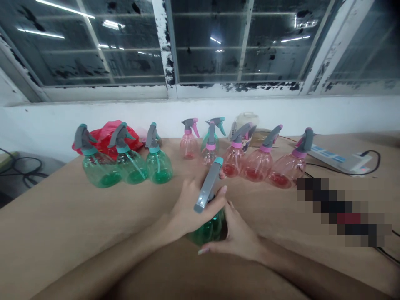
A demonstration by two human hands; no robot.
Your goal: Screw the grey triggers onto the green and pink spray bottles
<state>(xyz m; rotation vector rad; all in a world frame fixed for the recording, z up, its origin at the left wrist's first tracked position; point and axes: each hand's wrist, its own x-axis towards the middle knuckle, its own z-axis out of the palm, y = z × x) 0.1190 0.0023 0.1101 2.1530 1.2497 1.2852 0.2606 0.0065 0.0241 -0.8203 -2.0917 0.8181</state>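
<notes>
A green spray bottle (204, 233) with a grey and teal trigger head (208, 185) is between my hands, close to me at the middle of the table. My left hand (190, 208) is closed around the neck, just under the trigger head. Around the lower right side of the body curls my right hand (239, 235), its thumb reaching across the front. The collar is mostly hidden behind my left fingers. Farther back on the left stand several green spray bottles (159, 166). Several pink spray bottles (258, 164) stand at the back right.
Behind the green bottles lies a red plastic bag (109, 135). A white power strip (340, 160) with a black cable rests at the right. A blurred-out dark item (343, 214) lies nearer on that side. The wall and window (237, 41) bound the table's far edge.
</notes>
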